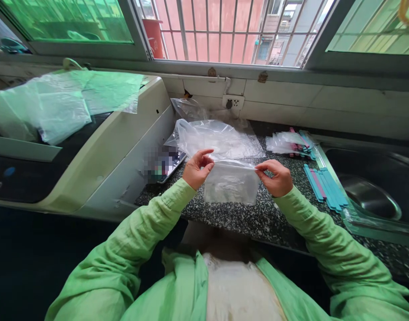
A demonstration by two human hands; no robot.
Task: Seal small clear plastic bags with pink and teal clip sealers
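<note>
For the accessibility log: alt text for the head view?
Left hand and right hand pinch the top corners of a clear plastic bag above a speckled counter. More bags lie behind; blue and pink strips lie right.

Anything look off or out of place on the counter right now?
Nothing stands out. Both hands, left and right, pinch the top of a clear bag. The sticks lie in a tidy row by the sink.
</note>
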